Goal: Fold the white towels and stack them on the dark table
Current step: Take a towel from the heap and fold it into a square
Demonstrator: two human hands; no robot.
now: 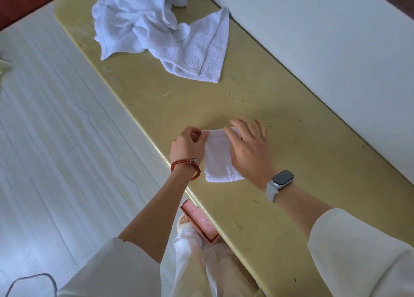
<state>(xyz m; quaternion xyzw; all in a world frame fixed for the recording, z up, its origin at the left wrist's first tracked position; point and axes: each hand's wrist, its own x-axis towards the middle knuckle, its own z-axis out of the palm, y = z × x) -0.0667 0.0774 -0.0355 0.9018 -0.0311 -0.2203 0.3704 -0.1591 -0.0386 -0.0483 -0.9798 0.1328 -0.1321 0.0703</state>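
Note:
A small folded white towel (218, 162) lies on the yellowish table (291, 162) near its front edge. My left hand (187, 143), with a red bead bracelet on the wrist, pinches the towel's far left corner. My right hand (248, 149), with a watch on the wrist, lies flat on the towel's right part with fingers straight and spread. At the table's far end sits a crumpled heap of white towels (156, 28), one of them spread out toward the right.
A white wall (336, 39) runs along the table's right side. Pale wood-grain floor (56, 140) lies to the left. A pink box (199, 222) sits on the floor under the table edge by my foot. A grey cable (33, 278) curves at the bottom left.

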